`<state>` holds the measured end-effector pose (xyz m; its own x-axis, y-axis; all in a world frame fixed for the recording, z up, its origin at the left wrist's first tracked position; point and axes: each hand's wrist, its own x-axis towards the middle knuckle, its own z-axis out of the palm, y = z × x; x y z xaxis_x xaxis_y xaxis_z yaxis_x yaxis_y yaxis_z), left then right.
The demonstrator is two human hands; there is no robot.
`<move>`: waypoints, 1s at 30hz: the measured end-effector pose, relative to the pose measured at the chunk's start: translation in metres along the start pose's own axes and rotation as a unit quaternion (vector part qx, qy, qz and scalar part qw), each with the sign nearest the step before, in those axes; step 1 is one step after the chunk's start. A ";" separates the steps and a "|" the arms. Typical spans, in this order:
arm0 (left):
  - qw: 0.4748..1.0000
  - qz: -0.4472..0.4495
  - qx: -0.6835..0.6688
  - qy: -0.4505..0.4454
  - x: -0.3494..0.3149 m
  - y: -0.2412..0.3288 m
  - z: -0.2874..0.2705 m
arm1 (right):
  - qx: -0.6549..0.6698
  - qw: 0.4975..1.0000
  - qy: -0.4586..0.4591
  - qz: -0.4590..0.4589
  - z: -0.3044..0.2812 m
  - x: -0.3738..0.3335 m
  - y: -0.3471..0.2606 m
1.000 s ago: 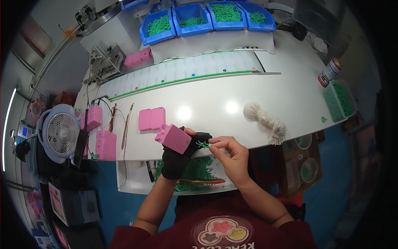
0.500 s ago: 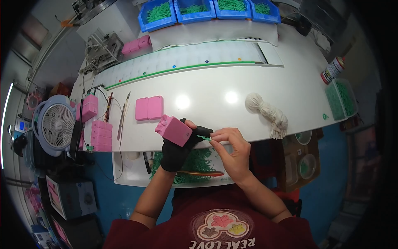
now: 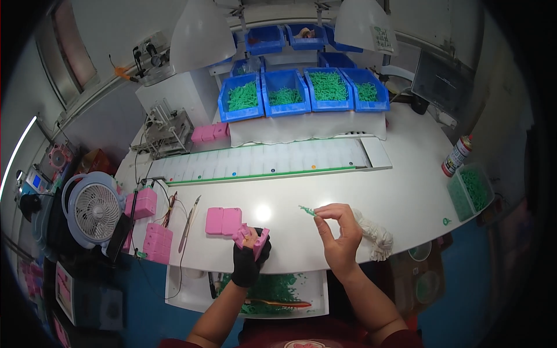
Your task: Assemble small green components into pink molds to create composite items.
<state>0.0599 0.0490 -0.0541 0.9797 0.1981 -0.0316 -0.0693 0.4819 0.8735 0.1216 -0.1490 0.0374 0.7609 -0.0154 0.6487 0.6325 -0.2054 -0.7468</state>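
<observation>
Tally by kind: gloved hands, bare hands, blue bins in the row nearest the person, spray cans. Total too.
Gloved left hand: 1
Bare right hand: 1
Nearest-row blue bins: 4
Spray can: 1
Total: 7

Blocks (image 3: 223, 221) left of bundle (image 3: 378, 236), bins (image 3: 288, 109) behind, drawer (image 3: 317, 290) seemingly under table (image 3: 301, 243).

blue flr (image 3: 154, 284) below wht workbench (image 3: 377, 194), grey wall (image 3: 113, 110) & lit tube (image 3: 18, 152) on l. side.
</observation>
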 end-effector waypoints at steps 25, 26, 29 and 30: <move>0.834 0.211 0.497 -0.115 0.007 0.013 0.029 | -0.291 0.938 -0.188 0.012 -0.080 0.051 0.027; 0.791 0.280 0.531 -0.117 0.011 0.004 0.025 | -0.364 0.902 -0.232 0.029 -0.096 0.030 0.023; 0.789 0.240 0.556 -0.104 0.019 0.012 0.048 | -0.398 0.877 -0.262 0.056 -0.118 -0.001 0.032; 0.796 0.212 0.560 -0.088 0.018 0.012 0.054 | -0.391 0.880 -0.264 0.058 -0.121 -0.009 0.036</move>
<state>0.0873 0.0119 -0.0180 0.9306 -0.0305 0.3648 -0.2872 -0.6789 0.6757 0.1206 -0.2751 0.0224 0.9055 0.3337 0.2621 0.4103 -0.8461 -0.3402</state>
